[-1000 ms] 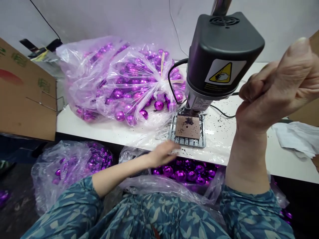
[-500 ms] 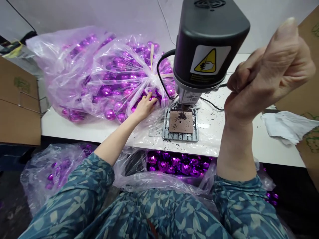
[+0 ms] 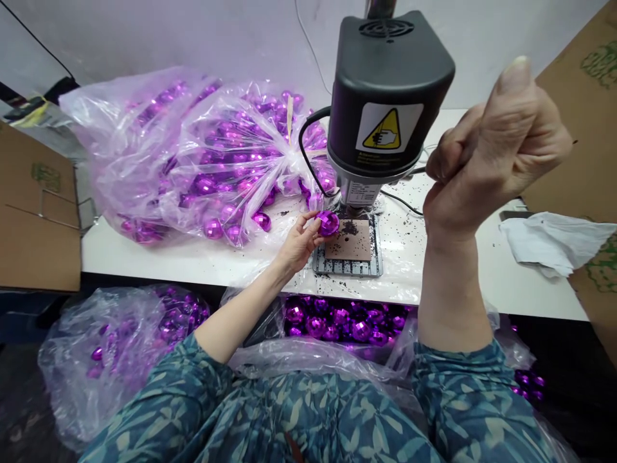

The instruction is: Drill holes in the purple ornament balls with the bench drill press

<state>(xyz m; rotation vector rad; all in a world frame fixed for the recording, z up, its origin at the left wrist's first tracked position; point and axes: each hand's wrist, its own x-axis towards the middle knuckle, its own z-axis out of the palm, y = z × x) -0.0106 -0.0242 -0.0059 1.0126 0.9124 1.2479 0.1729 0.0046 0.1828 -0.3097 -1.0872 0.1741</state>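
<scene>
Plate [image 3: 348, 268] front open — motor housing [image 3: 385, 83] overhead

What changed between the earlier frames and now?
The left hand went from the front edge of the table to the plastic bag, then rightward and nearer, a purple ball now in its grip by the brown block. The right hand stays raised beside the motor housing.

Workshop, bench machine [image 3: 380, 83] w/ warning lbl [image 3: 389, 130], cardbd boxes [image 3: 33, 257]
</scene>
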